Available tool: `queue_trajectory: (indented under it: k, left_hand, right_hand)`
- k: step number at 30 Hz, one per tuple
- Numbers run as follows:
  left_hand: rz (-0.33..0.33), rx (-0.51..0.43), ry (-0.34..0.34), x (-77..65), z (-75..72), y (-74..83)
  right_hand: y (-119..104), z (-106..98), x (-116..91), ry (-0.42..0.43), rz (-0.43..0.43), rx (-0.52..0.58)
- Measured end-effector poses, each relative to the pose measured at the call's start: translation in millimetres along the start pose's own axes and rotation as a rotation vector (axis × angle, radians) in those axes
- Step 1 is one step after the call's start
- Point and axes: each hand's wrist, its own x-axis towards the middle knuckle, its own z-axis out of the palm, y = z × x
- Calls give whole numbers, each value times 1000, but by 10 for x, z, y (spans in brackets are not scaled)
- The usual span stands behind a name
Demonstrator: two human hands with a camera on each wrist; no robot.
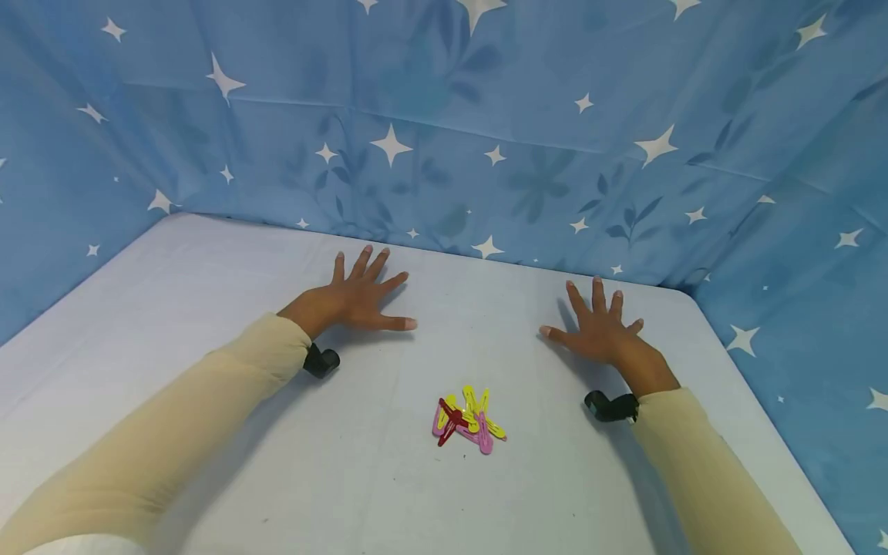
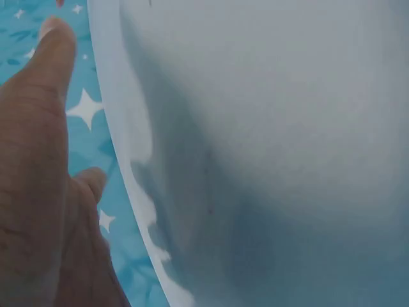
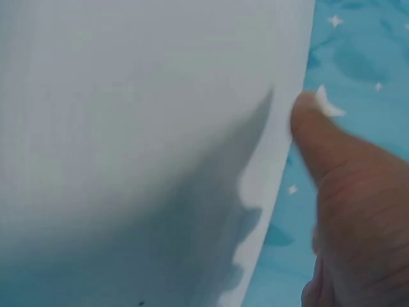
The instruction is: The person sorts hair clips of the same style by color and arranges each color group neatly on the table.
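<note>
A small pile of snap hair clips [image 1: 483, 432] in yellow, pink and dark red lies on the white table, between the two forearms and nearer the viewer than the hands. The left hand [image 1: 357, 299] is spread wide over the far left part of the table, holding nothing. Its thumb [image 2: 48, 70] and part of the palm show in the left wrist view. Across from it, the right hand [image 1: 598, 327] is also spread, fingers straight and without any object. In the right wrist view its thumb [image 3: 339, 141] points toward the table's edge. Neither hand touches the clips.
The white tabletop [image 1: 312, 478] carries a few tiny dark specks. A blue curtain [image 1: 444, 100] with white stars and leaf prints hangs behind and beside the table. Each wrist wears a small black camera, one at the left [image 1: 322, 361] and one at the right [image 1: 610, 406].
</note>
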Motion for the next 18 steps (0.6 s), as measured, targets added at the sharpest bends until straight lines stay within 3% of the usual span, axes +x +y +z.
queue_trajectory:
  k: [4, 11, 18]
  left_hand:
    - [62, 1, 18, -16, 9, 42]
    - [140, -83, 29, -84, 5, 110]
    - [202, -142, 10, -137, -20, 194]
  right_hand:
    - [-35, -5, -45, 27, -63, -10]
    - [-154, 10, -124, 149, -220, 34]
    - [-289, 44, -182, 177, -273, 60]
